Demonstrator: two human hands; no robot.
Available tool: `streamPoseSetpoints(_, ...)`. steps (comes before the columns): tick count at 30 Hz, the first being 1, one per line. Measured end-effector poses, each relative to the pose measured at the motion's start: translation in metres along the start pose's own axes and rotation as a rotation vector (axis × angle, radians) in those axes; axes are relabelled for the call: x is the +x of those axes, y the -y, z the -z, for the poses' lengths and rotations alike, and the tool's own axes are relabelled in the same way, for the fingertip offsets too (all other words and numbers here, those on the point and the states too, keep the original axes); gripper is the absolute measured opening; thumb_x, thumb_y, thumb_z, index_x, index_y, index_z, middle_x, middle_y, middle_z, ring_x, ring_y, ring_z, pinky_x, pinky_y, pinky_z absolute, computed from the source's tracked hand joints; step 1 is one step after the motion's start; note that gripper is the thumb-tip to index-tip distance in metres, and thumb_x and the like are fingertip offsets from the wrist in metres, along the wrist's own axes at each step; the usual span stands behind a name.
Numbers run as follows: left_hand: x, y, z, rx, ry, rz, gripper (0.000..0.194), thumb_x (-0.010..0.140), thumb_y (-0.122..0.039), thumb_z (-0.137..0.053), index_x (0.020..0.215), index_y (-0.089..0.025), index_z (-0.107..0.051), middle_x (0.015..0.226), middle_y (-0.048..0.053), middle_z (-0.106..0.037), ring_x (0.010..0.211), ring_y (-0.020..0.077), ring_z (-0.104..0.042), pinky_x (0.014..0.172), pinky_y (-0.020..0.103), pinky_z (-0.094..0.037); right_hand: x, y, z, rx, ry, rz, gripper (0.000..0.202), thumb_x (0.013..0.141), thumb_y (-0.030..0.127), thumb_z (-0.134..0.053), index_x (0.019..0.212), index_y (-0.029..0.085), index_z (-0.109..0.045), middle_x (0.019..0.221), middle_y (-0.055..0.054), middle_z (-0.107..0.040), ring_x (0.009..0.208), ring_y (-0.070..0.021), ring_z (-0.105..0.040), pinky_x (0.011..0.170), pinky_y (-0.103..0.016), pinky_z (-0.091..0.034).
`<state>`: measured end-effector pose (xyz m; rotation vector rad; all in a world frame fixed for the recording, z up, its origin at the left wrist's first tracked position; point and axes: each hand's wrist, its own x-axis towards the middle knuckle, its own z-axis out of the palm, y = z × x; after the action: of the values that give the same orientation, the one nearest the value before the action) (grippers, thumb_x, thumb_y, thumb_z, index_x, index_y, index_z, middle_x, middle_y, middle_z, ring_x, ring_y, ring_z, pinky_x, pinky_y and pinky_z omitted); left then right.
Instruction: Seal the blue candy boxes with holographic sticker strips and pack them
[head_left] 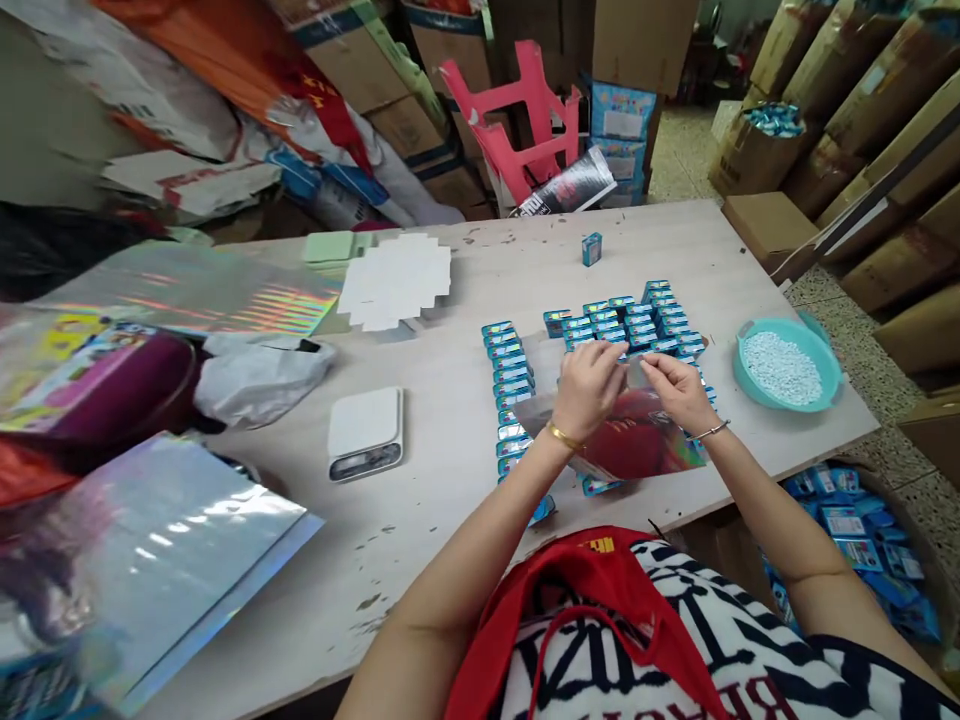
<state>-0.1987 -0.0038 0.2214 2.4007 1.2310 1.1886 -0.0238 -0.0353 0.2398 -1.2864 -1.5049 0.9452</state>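
Note:
My left hand (591, 388) and my right hand (682, 392) are close together above the table, fingers pinched. Between and below them hangs a shiny see-through plastic sheet or bag (649, 440), its upper edge at my fingertips; red shows in it like a reflection. I cannot tell whether it has one layer or two. Rows of small blue boxes (512, 375) stand to the left of my hands. More blue boxes (637, 318) stand packed in rows just beyond them, some hidden behind my hands and the plastic.
A teal basin (787, 365) of small white pellets stands at the right edge. One blue box (592, 248) stands apart at the back. Left are a white device (366, 432), a white card stack (397, 280) and shiny sheets (202, 560). Blue packs (855, 530) fill a container below right.

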Motion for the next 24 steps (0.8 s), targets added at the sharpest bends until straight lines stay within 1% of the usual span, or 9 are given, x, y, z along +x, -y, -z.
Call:
streamPoseSetpoints(3,0.018,-0.007,-0.026,0.040,0.022,-0.016,0.033,0.102,-0.033,-0.041,0.105,-0.019,-0.071,0.098,0.010,-0.070,0.092,0.0210,-0.060,0.080,0.034,-0.042,0.008,-0.013,0.010,0.016,-0.027,-0.017,0.038,0.092,0.055,-0.054,0.090,0.019,-0.069,0.072,0.002,-0.057,0.066,-0.0126,-0.049,0.063,-0.025,-0.042)
streamPoseSetpoints(6,0.023,-0.006,-0.045,0.086,0.035,-0.040,0.032,0.102,-0.030,-0.041,0.104,-0.020,-0.071,0.105,0.011,-0.072,0.094,0.0215,-0.061,0.078,0.035,-0.041,0.016,-0.029,0.017,0.071,-0.058,-0.048,0.041,0.090,0.057,-0.055,0.085,0.019,-0.067,0.070,0.002,-0.055,0.064,-0.0115,-0.046,0.061,-0.024,-0.041)
streamPoseSetpoints(10,0.027,-0.003,-0.064,0.112,0.074,-0.055,0.032,0.102,-0.029,-0.040,0.102,-0.020,-0.070,0.118,0.013,-0.071,0.093,0.0210,-0.064,0.078,0.036,-0.041,0.025,-0.048,0.022,0.145,-0.093,-0.155,0.045,0.086,0.064,-0.058,0.080,0.020,-0.065,0.063,0.004,-0.048,0.058,-0.0100,-0.040,0.055,-0.023,-0.037)
streamPoseSetpoints(13,0.027,-0.002,-0.076,0.119,0.074,-0.065,0.030,0.101,-0.027,-0.040,0.098,-0.020,-0.069,0.120,0.013,-0.070,0.096,0.0206,-0.064,0.081,0.036,-0.043,0.030,-0.060,0.024,0.212,-0.103,-0.243,0.048,0.082,0.067,-0.061,0.079,0.020,-0.065,0.060,0.005,-0.044,0.055,-0.0091,-0.037,0.051,-0.022,-0.034)
streamPoseSetpoints(15,0.021,-0.004,-0.083,0.112,0.073,-0.075,0.028,0.100,-0.025,-0.041,0.095,-0.019,-0.068,0.119,0.013,-0.069,0.100,0.0207,-0.064,0.082,0.036,-0.044,0.033,-0.069,0.026,0.250,-0.105,-0.282,0.047,0.080,0.067,-0.063,0.079,0.020,-0.064,0.060,0.005,-0.044,0.055,-0.0087,-0.036,0.050,-0.022,-0.033)
streamPoseSetpoints(18,0.001,-0.013,-0.087,0.033,0.120,-0.146,0.022,0.098,-0.021,-0.044,0.090,-0.019,-0.065,0.112,0.012,-0.070,0.098,0.0203,-0.062,0.080,0.035,-0.046,0.038,-0.087,0.029,0.294,-0.117,-0.353,0.044,0.079,0.064,-0.066,0.079,0.020,-0.063,0.059,0.006,-0.043,0.053,-0.0081,-0.035,0.047,-0.021,-0.030)
streamPoseSetpoints(21,-0.023,-0.028,-0.081,-0.180,0.182,-0.260,0.012,0.094,-0.019,-0.050,0.091,-0.020,-0.062,0.103,0.009,-0.069,0.091,0.0183,-0.062,0.077,0.032,-0.047,0.041,-0.109,0.033,0.326,-0.155,-0.416,0.043,0.076,0.062,-0.068,0.080,0.020,-0.063,0.061,0.006,-0.046,0.053,-0.0080,-0.037,0.047,-0.021,-0.030)
streamPoseSetpoints(23,-0.028,-0.032,-0.075,-0.330,0.150,-0.246,0.009,0.093,-0.019,-0.053,0.098,-0.021,-0.061,0.100,0.007,-0.068,0.089,0.0169,-0.061,0.078,0.031,-0.048,0.043,-0.121,0.036,0.316,-0.188,-0.421,0.042,0.075,0.061,-0.069,0.081,0.019,-0.064,0.063,0.006,-0.047,0.055,-0.0082,-0.039,0.048,-0.020,-0.032)
streamPoseSetpoints(24,-0.025,-0.031,-0.073,-0.367,0.115,-0.196,0.013,0.093,-0.020,-0.054,0.104,-0.022,-0.060,0.101,0.007,-0.068,0.091,0.0169,-0.061,0.079,0.031,-0.049,0.043,-0.125,0.037,0.306,-0.197,-0.414,0.042,0.076,0.061,-0.069,0.081,0.019,-0.065,0.063,0.006,-0.048,0.055,-0.0083,-0.039,0.049,-0.020,-0.032)
